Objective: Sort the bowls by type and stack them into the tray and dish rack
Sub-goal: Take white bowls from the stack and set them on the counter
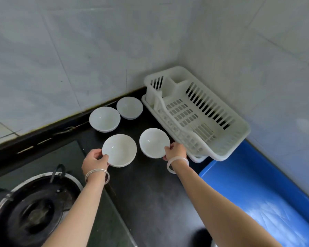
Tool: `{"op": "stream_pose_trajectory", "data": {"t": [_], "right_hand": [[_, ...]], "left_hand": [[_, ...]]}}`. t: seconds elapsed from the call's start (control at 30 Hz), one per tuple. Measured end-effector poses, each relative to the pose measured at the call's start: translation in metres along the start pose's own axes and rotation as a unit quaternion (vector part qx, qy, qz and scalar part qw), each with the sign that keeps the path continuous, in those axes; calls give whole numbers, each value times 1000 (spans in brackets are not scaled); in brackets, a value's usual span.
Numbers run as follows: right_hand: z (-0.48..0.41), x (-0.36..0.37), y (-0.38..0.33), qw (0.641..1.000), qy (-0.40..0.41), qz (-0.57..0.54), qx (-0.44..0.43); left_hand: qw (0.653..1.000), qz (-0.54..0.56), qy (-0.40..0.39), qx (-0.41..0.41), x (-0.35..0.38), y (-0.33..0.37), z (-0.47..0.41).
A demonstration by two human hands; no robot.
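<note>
Several white bowls stand on the dark counter (150,193). My left hand (94,160) grips the near rim of the front left bowl (120,149). My right hand (175,150) pinches the right rim of the front right bowl (152,142). Behind them stand two slightly deeper bowls, one at the back left (104,118) and one further back (129,106), near the wall. The white plastic dish rack (227,139) sits empty on its drip tray (197,158) in the corner at the right. A blue tray (268,193) lies in front of the rack.
A gas stove burner with a metal ring (34,209) takes up the lower left. Tiled walls (78,50) close off the back and the right side. A black raised ledge (43,138) runs along the back of the counter.
</note>
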State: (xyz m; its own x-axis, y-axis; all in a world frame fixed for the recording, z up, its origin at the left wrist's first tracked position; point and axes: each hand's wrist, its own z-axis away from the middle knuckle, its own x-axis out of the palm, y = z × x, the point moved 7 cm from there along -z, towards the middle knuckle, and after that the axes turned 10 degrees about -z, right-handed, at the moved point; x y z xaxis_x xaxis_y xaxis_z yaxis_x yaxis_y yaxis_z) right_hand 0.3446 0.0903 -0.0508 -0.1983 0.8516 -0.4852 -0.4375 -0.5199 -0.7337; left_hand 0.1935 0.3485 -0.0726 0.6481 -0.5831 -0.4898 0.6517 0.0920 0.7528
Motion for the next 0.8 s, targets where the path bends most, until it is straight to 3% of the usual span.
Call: {"op": "stream_pose_trajectory", "data": {"t": [0.37, 0.57, 0.67, 0.8], "right_hand": [[-19, 33, -3, 999, 15, -1, 37], [-19, 44, 9, 990, -4, -112, 83], [-9, 54, 23, 964, -41, -225, 139], [4, 69, 33, 885, -72, -423, 183]], "left_hand": [[998, 54, 17, -36, 7, -12, -20], [989, 124, -47, -69, 21, -21, -19], [972, 173, -110, -115, 30, -30, -11], [947, 260, -134, -134, 37, -32, -3]]}}
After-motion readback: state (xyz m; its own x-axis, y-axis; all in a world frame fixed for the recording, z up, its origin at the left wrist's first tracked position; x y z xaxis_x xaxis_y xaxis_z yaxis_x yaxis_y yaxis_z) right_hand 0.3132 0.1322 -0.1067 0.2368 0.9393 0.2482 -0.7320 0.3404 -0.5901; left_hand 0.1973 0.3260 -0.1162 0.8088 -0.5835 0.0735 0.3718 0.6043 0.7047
